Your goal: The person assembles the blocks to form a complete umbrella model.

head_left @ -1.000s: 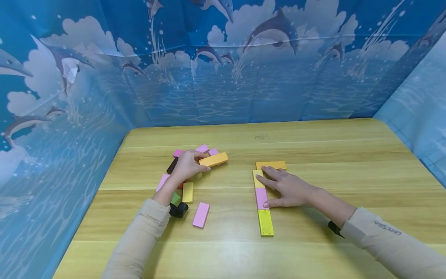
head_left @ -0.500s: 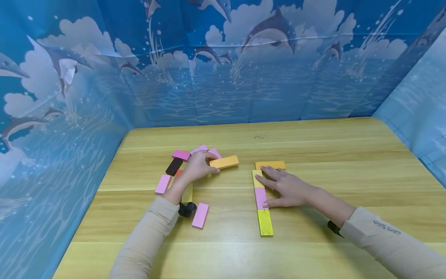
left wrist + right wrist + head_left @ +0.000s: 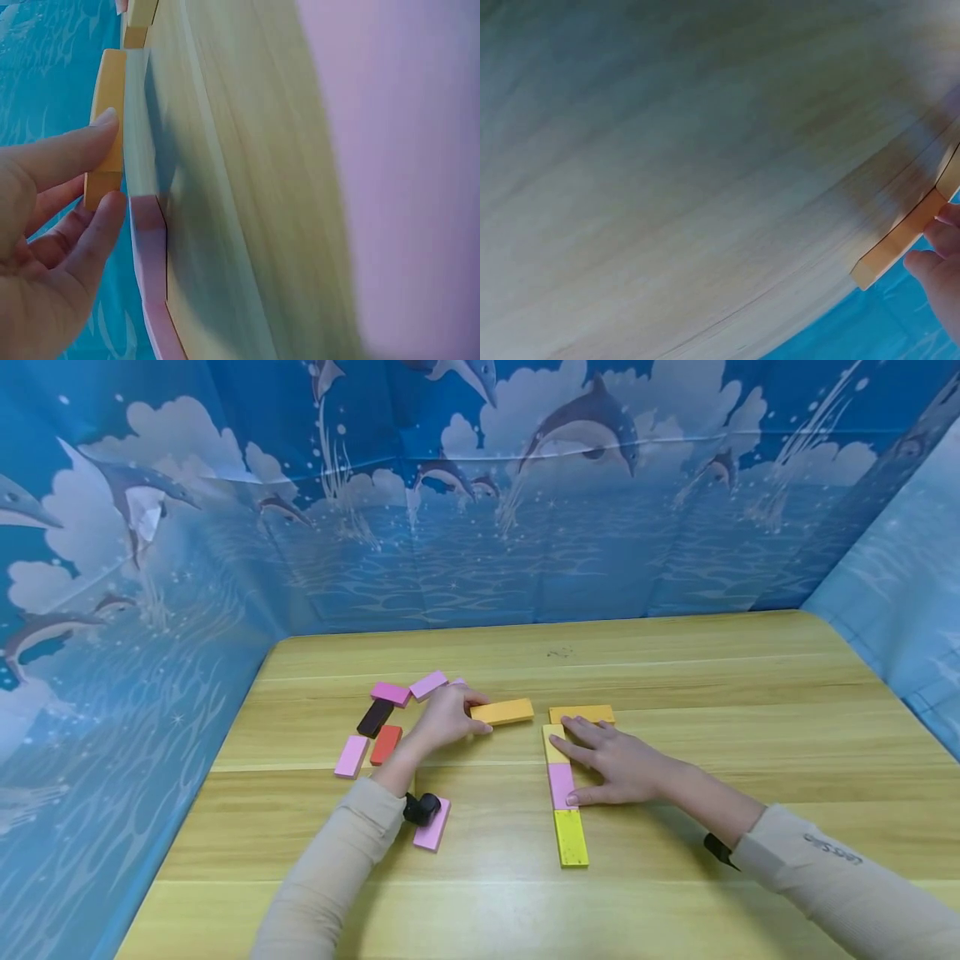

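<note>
The left hand (image 3: 447,717) pinches one end of an orange block (image 3: 504,712), which juts rightward from the grip; beyond it, the right hand (image 3: 618,764), fingers spread, touches a block row (image 3: 560,787).

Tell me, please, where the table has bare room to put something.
Bare wood lies between the nearest pink block and the yellow-green block, and behind the orange block at the right hand, up to the dolphin-print curtain. Crowded: at left, around the red block.
</note>
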Motion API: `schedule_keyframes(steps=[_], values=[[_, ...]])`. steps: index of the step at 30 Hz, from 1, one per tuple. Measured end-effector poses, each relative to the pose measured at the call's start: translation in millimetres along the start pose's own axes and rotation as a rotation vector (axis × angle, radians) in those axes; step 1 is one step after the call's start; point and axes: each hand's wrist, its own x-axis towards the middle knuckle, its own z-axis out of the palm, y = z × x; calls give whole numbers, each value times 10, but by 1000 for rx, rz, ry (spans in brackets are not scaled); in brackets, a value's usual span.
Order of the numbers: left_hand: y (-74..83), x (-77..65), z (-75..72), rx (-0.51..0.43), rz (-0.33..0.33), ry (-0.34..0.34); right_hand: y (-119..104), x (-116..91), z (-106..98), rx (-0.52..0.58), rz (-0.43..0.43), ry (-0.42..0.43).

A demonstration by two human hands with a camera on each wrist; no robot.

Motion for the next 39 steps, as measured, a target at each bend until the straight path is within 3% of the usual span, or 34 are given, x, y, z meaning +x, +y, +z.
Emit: schedule_keyframes(steps=[16,39], values=[[84,104,115,25,17,-48,-23,-9,-19,45,30,-36],[79,193,177,86,51,-154,-30,6,4,28,28,-33]])
